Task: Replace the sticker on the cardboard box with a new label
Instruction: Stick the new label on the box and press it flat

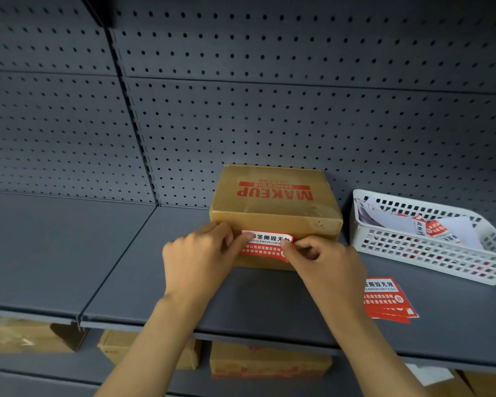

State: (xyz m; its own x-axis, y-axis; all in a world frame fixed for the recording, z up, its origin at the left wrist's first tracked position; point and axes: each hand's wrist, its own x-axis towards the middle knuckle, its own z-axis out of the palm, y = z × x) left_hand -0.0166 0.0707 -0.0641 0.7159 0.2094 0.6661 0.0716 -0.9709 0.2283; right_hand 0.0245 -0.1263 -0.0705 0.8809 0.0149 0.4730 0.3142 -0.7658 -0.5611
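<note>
both hands [201,253] pinch sticker [265,246] edges

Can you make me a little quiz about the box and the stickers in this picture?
1. True or false: both hands touch the sticker on the cardboard box.
2. Which big red word is printed on top of the box?
3. Where do the spare labels lie? A) in the white basket B) flat on the shelf, right of the box C) on top of the box

Key: 1 true: left hand and right hand. 2 MAKEUP. 3 B.
</note>
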